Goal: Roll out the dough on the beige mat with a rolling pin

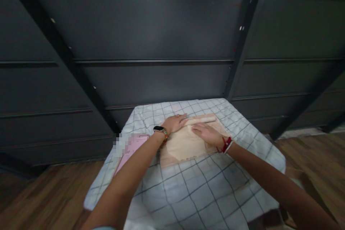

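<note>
"On the left of the bench [210, 190], over its checked cover, what lies there?"

"A flat pink item [134, 151], partly pixelated, just beside the left forearm."

"And moving right?"

"The left hand [174, 124], with a dark-faced watch [158, 128] and a beaded bracelet [165, 136] at its wrist. It's palm down, fingers stretched out towards the right, laid on the far left part of the fabric. Its thumb is hidden, so I can't tell what that does."

"Where's the fabric itself?"

"Mid-bench: a cream piece [185, 145] with a wavy near edge, on top of a pale pink piece [165, 161]. Along the far side runs a narrow roll [203, 119], its left end by the left fingers."

"And the right hand [207, 134]?"

"Spread flat too, fingers straight and pointing left, resting on the cream piece just near of the roll. It wears a red bracelet [227, 143] and a white band [229, 146]."

"Farther right?"

"Wooden floor [312, 161], below a dark panelled wall [285, 79] that spans the far side."
</note>
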`<state>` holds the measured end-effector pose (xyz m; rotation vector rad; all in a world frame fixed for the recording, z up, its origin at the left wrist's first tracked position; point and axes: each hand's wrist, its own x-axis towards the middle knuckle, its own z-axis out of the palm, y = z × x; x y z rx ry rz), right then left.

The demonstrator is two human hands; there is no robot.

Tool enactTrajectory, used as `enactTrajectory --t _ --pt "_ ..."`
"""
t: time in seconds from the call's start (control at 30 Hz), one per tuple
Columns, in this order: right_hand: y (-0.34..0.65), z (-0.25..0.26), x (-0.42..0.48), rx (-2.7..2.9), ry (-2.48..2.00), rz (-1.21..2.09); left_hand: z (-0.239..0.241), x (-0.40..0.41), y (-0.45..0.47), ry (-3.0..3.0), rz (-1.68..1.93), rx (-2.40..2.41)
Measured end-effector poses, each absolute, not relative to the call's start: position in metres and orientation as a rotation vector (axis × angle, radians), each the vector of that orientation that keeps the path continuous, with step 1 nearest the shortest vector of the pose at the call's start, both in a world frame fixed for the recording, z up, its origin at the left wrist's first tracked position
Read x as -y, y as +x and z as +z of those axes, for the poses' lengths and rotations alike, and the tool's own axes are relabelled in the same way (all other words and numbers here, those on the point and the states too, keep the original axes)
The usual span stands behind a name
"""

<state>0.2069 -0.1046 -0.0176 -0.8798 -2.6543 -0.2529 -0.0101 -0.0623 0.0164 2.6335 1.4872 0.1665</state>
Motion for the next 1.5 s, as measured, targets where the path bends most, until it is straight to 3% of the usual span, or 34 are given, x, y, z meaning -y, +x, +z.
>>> enactTrajectory --t 0.23,0.53,0.87,1.3,1.5 --pt "0.211 -0.021 0.099 2.513 -0.876 0.16 0.016 0.034 -0.004 2.51 0.153 -1.627" --pt "0.213 -0.01 0.089 2.591 -0.802 0.334 0.018 0.037 -0.007 2.504 0.091 -1.56" --pt "0.202 -0.007 0.092 2.631 -0.827 0.372 0.019 0.041 -0.005 2.539 0.034 -1.6" --pt "0.212 -0.01 0.097 2.758 -0.859 0.195 0.017 0.053 -0.008 2.591 0.187 -1.546" --pt "0.224 0.005 0.104 2.629 -0.915 0.081 0.023 0.06 -0.01 2.553 0.093 -1.491"
